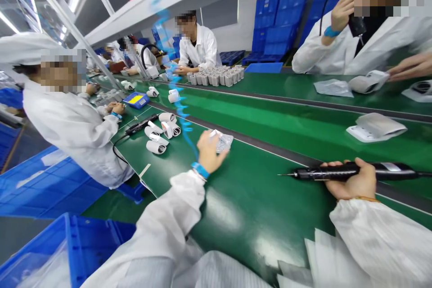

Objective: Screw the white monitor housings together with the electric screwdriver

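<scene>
My left hand [209,150] reaches out over the green bench and grips a small clear plastic bag [222,140] with a white part inside. A blue band sits on that wrist. My right hand [356,182] is wrapped round a black electric screwdriver [337,172], held level with its tip pointing left. Its cable runs off to the right. Both my sleeves are white.
Several white cylindrical parts [162,132] and another black screwdriver [141,123] lie left of my left hand. A green conveyor belt [270,117] carries white bagged housings [376,127]. Workers in white coats sit around. A blue crate [77,247] stands at lower left.
</scene>
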### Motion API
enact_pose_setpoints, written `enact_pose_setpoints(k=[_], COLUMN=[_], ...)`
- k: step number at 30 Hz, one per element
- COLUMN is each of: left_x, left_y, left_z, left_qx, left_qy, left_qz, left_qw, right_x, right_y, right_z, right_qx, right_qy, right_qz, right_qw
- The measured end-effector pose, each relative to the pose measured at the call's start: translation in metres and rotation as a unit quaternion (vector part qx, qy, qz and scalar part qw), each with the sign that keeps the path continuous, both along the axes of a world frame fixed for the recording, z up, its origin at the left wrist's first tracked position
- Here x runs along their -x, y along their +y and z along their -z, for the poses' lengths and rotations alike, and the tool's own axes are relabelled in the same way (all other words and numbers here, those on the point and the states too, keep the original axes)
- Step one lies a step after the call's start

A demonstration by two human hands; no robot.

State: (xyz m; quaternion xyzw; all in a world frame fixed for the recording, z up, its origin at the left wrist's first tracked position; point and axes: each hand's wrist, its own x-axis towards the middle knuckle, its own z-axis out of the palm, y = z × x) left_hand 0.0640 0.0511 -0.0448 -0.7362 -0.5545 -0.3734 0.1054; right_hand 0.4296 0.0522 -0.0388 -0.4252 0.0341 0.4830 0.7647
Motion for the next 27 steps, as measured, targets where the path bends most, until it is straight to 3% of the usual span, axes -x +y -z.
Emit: enact_pose_setpoints(k=[4,6,8,10,14,17,20,27], left_x=[0.135,0.187,0.221,0.237,0.230,0.204,0.171,0.113], left_y=[0.003,0.000,-0.007,-0.018,-0.048,-0.074,-0.093,-0.097], left_z=[-0.025,-0.036,-0.040,-0.038,-0.025,-0.018,-0.016,-0.019], left_qx=[-0.019,0.002,0.101,0.179,0.249,0.284,0.271,0.285], left_qy=[0.008,-0.003,-0.015,-0.023,-0.014,-0.005,-0.006,-0.008], left_qz=[-0.191,-0.253,-0.234,-0.200,-0.165,-0.119,-0.091,0.038], left_qw=[0.981,0.967,0.967,0.963,0.954,0.952,0.958,0.958], right_x=[0.000,0.001,0.002,0.004,0.006,0.007,0.008,0.012], right_y=[-0.001,-0.002,-0.003,-0.004,-0.005,-0.005,-0.006,-0.009], right_z=[-0.003,-0.005,-0.008,-0.010,-0.013,-0.014,-0.016,-0.021], right_qx=[0.022,0.023,0.022,0.021,0.020,0.017,0.016,0.021], right_qy=[0.015,0.018,0.019,0.019,0.021,0.022,0.023,0.047], right_qz=[-0.017,-0.020,-0.023,-0.025,-0.027,-0.028,-0.027,-0.017], right_qw=[1.000,0.999,0.999,0.999,0.999,0.999,0.999,0.999])
